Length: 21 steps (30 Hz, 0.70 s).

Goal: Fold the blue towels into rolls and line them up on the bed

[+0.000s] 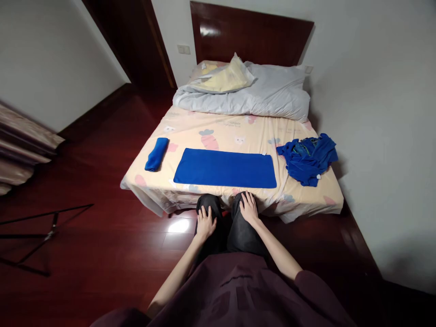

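My left hand point(205, 222) rests flat on my left knee, fingers spread and holding nothing. On the other knee lies my right hand point(248, 208), also open with its fingers stretched out. Just beyond my knees a blue towel point(225, 169) is spread flat across the near edge of the bed, a small white tag at its far right edge. To its left sits a rolled blue towel point(157, 154). A crumpled heap of blue towels point(308, 159) lies to its right. Neither hand touches any of the cloth.
The bed point(184, 127) has a cream sheet printed with carrots and animals. A grey quilt point(272, 95) is bunched near the dark headboard point(252, 34). Black stand legs point(44, 236) are on the floor at left, below a curtain point(23, 145). A wall point(381, 113) borders the right.
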Available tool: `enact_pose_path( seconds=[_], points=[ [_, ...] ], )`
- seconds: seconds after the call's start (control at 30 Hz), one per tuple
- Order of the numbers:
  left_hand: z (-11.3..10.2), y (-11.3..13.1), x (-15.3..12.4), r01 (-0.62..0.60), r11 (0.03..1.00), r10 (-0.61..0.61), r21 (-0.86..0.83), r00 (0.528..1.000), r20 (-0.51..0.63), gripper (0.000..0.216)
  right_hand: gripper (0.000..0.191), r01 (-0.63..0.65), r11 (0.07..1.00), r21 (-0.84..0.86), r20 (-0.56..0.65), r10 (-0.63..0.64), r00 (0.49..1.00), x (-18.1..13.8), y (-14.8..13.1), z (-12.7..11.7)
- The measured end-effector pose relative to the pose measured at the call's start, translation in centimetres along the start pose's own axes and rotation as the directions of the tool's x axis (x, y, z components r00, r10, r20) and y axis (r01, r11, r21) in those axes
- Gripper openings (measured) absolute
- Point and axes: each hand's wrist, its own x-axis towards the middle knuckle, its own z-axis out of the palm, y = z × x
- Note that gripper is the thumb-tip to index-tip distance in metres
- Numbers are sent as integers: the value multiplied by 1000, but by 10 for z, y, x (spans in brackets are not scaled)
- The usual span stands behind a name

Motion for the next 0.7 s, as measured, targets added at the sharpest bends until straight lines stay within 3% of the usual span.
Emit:
enact_pose_path(
  seconds=[0.2,0.47,0.6,0.7],
  points=[
    [-3,23,2,-11,997,16,78,998,-60,77,51,22,998,-66,-4,-23,1000,4,-10,-5],
    [-6,26,12,7,993,-3,120,999,-33,79,47,-5,1000,-6,-34,5,999,5,-7,-7],
    [-13,28,11,30,999,-29,42,999,-21,77,45,7,1000,-31,-37,-8,999,4,-9,-11],
    [-22,29,12,68,989,-71,-134,997,-14,72,36,23,995,-97,3,-22,1000,21,-8,-21]
  ],
)
